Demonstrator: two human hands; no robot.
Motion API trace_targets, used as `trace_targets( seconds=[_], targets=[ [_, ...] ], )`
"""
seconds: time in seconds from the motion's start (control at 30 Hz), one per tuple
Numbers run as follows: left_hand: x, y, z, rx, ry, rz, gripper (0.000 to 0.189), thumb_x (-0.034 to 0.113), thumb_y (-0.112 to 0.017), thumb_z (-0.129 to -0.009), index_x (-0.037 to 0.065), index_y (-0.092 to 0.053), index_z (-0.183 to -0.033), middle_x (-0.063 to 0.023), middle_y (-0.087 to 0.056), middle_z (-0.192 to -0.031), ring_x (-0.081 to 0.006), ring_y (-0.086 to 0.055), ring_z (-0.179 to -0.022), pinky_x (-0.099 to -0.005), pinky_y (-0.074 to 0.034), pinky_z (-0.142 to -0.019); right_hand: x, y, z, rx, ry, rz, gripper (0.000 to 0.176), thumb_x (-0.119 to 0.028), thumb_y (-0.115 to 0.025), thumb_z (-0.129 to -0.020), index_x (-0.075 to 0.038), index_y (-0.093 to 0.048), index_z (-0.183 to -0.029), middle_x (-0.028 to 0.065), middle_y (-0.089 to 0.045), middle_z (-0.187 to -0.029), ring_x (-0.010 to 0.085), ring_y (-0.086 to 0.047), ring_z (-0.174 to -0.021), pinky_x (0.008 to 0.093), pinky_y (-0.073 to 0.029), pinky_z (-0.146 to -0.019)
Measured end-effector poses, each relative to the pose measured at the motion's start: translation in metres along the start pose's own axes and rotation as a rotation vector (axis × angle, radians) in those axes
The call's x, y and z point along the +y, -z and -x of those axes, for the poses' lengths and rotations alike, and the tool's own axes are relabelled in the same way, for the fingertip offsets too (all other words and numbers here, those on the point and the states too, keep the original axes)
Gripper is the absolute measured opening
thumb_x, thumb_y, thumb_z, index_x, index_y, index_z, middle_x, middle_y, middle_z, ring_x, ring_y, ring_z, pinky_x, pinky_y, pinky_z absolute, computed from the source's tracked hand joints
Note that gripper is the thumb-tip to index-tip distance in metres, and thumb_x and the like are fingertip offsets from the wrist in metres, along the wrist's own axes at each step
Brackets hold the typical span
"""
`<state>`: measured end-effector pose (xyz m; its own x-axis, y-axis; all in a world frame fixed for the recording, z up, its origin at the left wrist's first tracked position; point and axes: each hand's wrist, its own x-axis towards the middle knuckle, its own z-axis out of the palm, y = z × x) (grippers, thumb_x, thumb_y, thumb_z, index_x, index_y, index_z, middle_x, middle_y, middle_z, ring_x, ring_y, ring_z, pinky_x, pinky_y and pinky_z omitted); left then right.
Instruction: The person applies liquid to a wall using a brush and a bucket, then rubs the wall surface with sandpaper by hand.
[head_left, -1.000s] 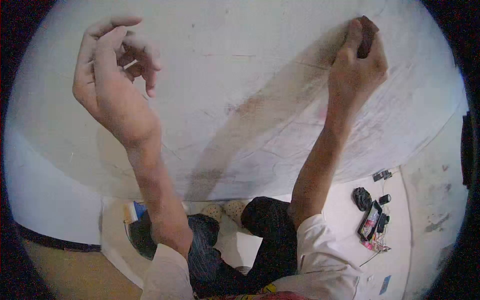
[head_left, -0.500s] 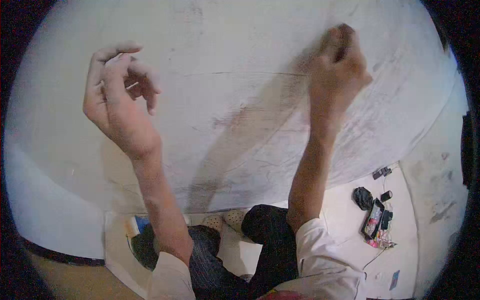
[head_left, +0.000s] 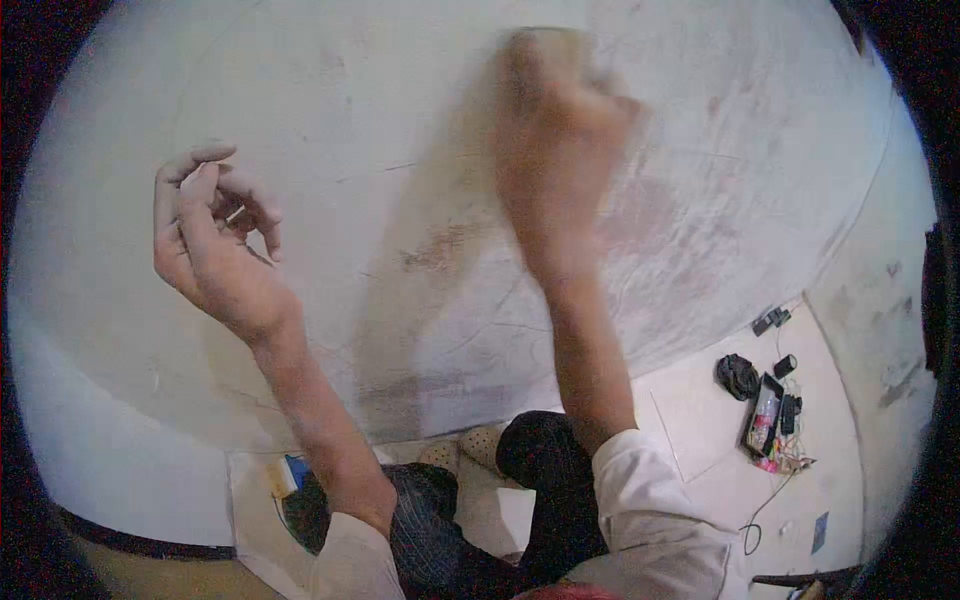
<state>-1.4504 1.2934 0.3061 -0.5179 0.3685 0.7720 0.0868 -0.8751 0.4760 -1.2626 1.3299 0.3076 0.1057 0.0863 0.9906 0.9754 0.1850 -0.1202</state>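
Observation:
My right hand [head_left: 560, 120] is closed in a fist, blurred by motion, against the upper middle of a pale, scuffed wall surface [head_left: 400, 100]. A tan patch shows at its far side; I cannot tell what the fingers hold. Over the left part of the wall, my left hand [head_left: 222, 235] hangs loosely curled, its fingers apart and whitened with dust. Pale gaps show between those fingers. Brownish scuffs and a thin line mark the wall between the hands.
Below the wall lies a light tiled floor, with a black bag [head_left: 737, 376], a black tray [head_left: 764, 415] holding a bottle, and cables at right. A blue and yellowish item [head_left: 289, 475] sits at lower left. Perforated shoes [head_left: 480, 447] show near the wall's foot.
My right hand has swept left across the wall, from the upper right to the upper middle. My left hand has shifted slightly down and left in view, keeping its curled shape.

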Motion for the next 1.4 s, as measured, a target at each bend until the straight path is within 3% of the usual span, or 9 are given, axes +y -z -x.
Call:
trace_targets(
  seconds=[0.13,0.33,0.43,0.7,0.8,0.9,1.0,1.17,1.4],
  targets=[
    [-0.005,-0.004,0.001,0.008,0.056,0.011,0.017,0.012,-0.045,-0.088,0.002,-0.060,-0.086,-0.0022,-0.051,-0.057,-0.0068,-0.045,-0.044,-0.0206,-0.028,-0.035,-0.036,-0.007,0.012,-0.019,0.240,-0.327,0.015,-0.006,-0.057,-0.075,-0.011,-0.060,-0.089,0.0103,-0.057,-0.064,0.0321,-0.055,-0.064,0.0439,-0.040,-0.065],
    [0.003,0.005,-0.004,-0.015,0.050,0.015,0.017,0.012,-0.045,-0.088,0.002,-0.059,-0.085,-0.0007,-0.049,-0.054,-0.0064,-0.044,-0.043,-0.0206,-0.027,-0.036,0.044,0.012,-0.016,0.055,-0.226,-0.249,0.016,-0.017,-0.057,-0.089,-0.006,-0.064,-0.098,0.0163,-0.063,-0.069,0.0316,-0.062,-0.062,0.0404,-0.047,-0.059],
    [0.002,0.007,-0.004,-0.040,0.041,0.003,0.018,0.012,-0.044,-0.088,0.002,-0.058,-0.085,-0.0006,-0.049,-0.055,-0.0062,-0.043,-0.044,-0.0203,-0.026,-0.037,0.033,0.016,-0.016,0.163,-0.176,0.035,0.013,-0.012,-0.057,-0.086,-0.006,-0.063,-0.096,0.0164,-0.061,-0.068,0.0327,-0.056,-0.062,0.0427,-0.044,-0.059],
    [0.000,0.000,-0.002,0.015,0.084,-0.007,0.017,0.012,-0.045,-0.088,0.003,-0.059,-0.085,-0.0001,-0.048,-0.054,-0.0062,-0.042,-0.044,-0.0208,-0.026,-0.037,-0.039,-0.009,0.013,0.004,0.306,-0.372,0.018,-0.007,-0.057,-0.074,-0.014,-0.060,-0.091,0.0111,-0.055,-0.064,0.0315,-0.052,-0.060,0.0424,-0.039,-0.062],
    [0.003,0.003,-0.004,0.013,0.080,-0.002,0.017,0.012,-0.045,-0.088,0.002,-0.059,-0.084,-0.0003,-0.049,-0.055,-0.0065,-0.044,-0.045,-0.0209,-0.026,-0.036,0.026,0.006,-0.008,-0.052,-0.118,0.069,0.017,-0.020,-0.059,-0.085,-0.008,-0.065,-0.096,0.0132,-0.061,-0.070,0.0289,-0.058,-0.063,0.0420,-0.044,-0.066],
    [0.001,0.007,-0.005,0.006,0.051,-0.012,0.017,0.011,-0.046,-0.088,0.002,-0.059,-0.084,-0.0005,-0.049,-0.055,-0.0066,-0.045,-0.045,-0.0208,-0.026,-0.036,0.072,0.022,-0.022,0.201,-0.264,0.006,0.022,-0.022,-0.053,-0.091,-0.007,-0.067,-0.100,0.0175,-0.067,-0.078,0.0256,-0.067,-0.070,0.0361,-0.051,-0.066],
    [0.000,0.006,-0.005,-0.003,0.026,-0.025,0.017,0.012,-0.046,-0.088,0.002,-0.059,-0.085,-0.0005,-0.049,-0.056,-0.0066,-0.044,-0.045,-0.0205,-0.026,-0.036,0.049,0.027,-0.015,0.075,-0.333,-0.021,0.016,-0.019,-0.056,-0.086,-0.008,-0.065,-0.093,0.0172,-0.064,-0.073,0.0297,-0.064,-0.066,0.0393,-0.049,-0.062],
    [-0.004,0.003,-0.005,0.020,0.051,0.001,0.018,0.013,-0.046,-0.088,0.002,-0.059,-0.087,-0.0005,-0.048,-0.056,-0.0066,-0.042,-0.044,-0.0209,-0.026,-0.036,-0.054,-0.019,0.019,0.116,0.288,-0.350,0.018,-0.009,-0.059,-0.071,-0.012,-0.060,-0.089,0.0114,-0.054,-0.060,0.0318,-0.053,-0.058,0.0409,-0.039,-0.065],
    [-0.004,0.015,-0.009,-0.014,0.036,-0.062,0.017,0.018,-0.047,-0.089,0.006,-0.059,-0.093,-0.0002,-0.050,-0.061,-0.0077,-0.042,-0.046,-0.0208,-0.028,-0.036,0.051,0.014,-0.017,0.203,-0.305,-0.066,0.021,-0.011,-0.055,-0.083,-0.002,-0.065,-0.099,0.0208,-0.066,-0.080,0.0355,-0.066,-0.069,0.0431,-0.050,-0.060]
  ],
)
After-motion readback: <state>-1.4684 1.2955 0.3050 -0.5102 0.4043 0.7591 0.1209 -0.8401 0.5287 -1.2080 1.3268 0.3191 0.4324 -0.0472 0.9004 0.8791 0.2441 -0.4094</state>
